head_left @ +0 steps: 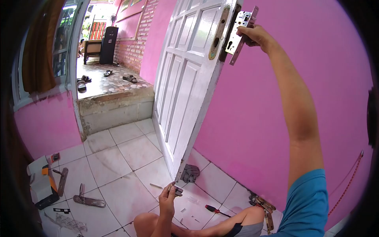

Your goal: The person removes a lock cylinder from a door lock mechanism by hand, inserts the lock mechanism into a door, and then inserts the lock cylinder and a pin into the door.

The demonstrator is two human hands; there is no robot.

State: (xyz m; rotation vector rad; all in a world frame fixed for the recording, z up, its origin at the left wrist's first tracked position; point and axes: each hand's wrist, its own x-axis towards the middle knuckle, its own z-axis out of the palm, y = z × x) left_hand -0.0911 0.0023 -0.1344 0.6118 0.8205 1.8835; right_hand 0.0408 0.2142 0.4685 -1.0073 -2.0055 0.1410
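My right hand is raised at the far end of my stretched arm and grips a silver mortise lock. The lock is held beside the edge of the white panelled door, close to an old handle plate area with a keyhole-shaped opening. Low in front of me, my left hand is closed around a small grey metal lock cylinder, partly hidden by the fingers. It is near the door's bottom corner.
Door handles on plates, an opened box and a strike plate lie on the tiles at left. A red-black screwdriver and a grey cloth are near my legs. Sandals stand on the raised step.
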